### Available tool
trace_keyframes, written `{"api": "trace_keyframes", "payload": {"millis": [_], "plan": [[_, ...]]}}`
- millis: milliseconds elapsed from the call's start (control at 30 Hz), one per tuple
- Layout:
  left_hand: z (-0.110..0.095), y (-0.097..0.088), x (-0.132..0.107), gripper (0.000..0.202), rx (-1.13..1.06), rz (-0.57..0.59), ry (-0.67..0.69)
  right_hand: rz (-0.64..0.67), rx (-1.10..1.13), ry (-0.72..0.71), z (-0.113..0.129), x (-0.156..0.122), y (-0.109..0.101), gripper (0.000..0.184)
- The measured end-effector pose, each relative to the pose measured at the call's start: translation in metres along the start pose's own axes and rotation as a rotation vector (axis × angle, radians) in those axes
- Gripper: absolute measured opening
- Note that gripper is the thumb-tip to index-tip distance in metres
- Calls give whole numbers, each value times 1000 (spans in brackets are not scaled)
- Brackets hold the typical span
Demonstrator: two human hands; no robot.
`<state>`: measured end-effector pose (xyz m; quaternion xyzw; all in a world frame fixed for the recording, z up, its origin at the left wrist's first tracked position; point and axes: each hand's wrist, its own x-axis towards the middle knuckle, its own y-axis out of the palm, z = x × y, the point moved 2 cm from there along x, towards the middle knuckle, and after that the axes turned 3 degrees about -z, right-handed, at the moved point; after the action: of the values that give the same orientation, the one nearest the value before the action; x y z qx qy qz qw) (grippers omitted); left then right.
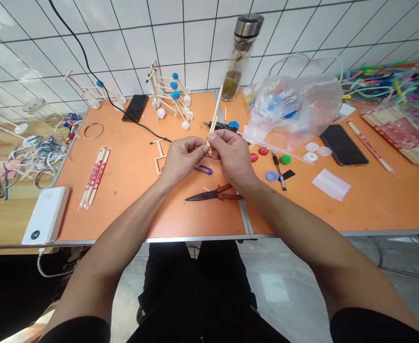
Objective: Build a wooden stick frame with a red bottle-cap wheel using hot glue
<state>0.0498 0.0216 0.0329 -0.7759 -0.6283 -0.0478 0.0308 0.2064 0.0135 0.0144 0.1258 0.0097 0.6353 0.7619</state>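
The left hand (182,158) and right hand (232,157) have their grip closed on a wooden stick (214,116), held above red-handled pliers (212,193) on the bench (373,205).

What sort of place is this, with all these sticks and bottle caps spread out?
Probably a craft or model-making workspace. Stick models with blue and white balls stand on the orange table, red-handled pliers lie nearby, and the right hand grips a wooden stick.
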Motion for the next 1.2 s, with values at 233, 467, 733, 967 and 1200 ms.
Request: {"api": "trace_keyframes", "payload": {"millis": [233, 467, 733, 967, 1200], "plan": [[-3, 0, 2, 35, -73, 90, -76, -24, -43, -81, 1, 1, 0, 52], [-3, -3, 4, 34, -213, 130, -183, -9, -30, -90, 2, -1, 2, 50], [-8, -2, 2, 19, -196, 112, -237, -9, -4, -60, 7, -6, 6, 31], [-11, -6, 2, 31, -72, 58, -231, 33, -62, -38, 11, -9, 8, 21], [-11, -12, 3, 16, -62, 135, -243, 117, -56, -42, 19, 11, -9, 38]]}}
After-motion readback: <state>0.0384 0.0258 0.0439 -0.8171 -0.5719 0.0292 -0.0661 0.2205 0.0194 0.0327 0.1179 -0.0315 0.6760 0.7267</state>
